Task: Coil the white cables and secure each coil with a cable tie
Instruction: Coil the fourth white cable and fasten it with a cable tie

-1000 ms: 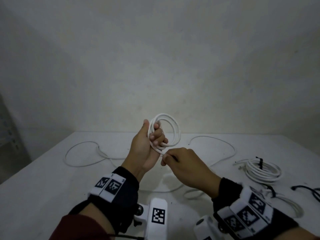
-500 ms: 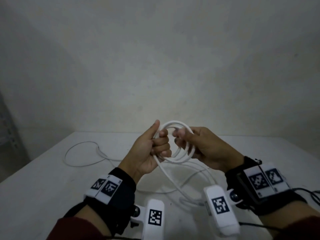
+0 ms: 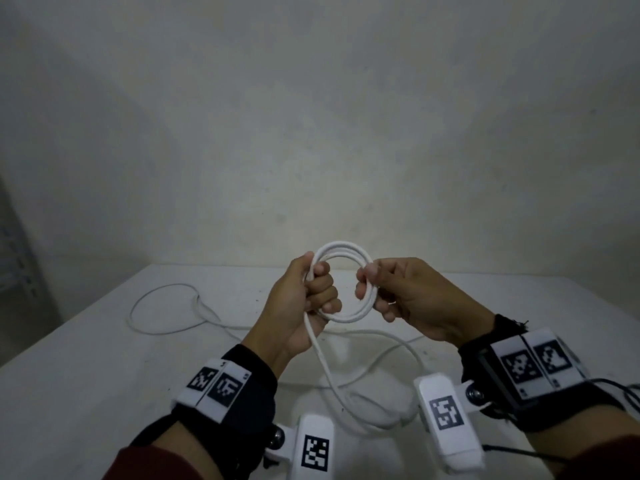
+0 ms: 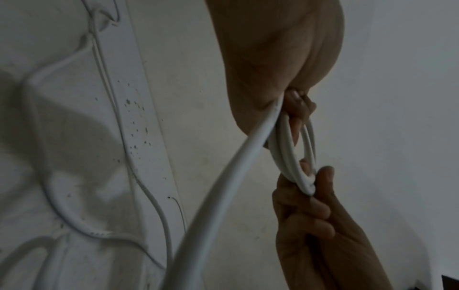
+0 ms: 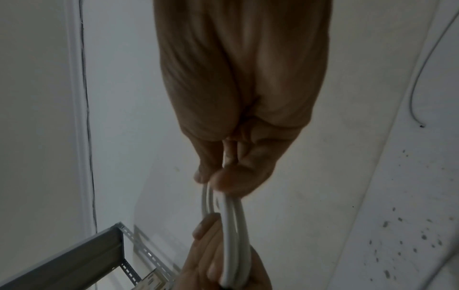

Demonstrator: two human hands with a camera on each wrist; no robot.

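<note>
Above the table (image 3: 86, 358), left hand (image 3: 298, 306) fingers curl tight round the cable coil (image 3: 341, 249); right hand (image 3: 408, 299) fingers pinch its opposite side.

No words, brands or numbers could be read; only black-and-white square code tags (image 3: 519, 368) showed on the wristbands (image 3: 239, 403) and white camera mounts (image 3: 446, 427).

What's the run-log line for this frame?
stage: coiling | left hand: grips coil | right hand: pinches coil | tail: loose on table | tie: none
</note>
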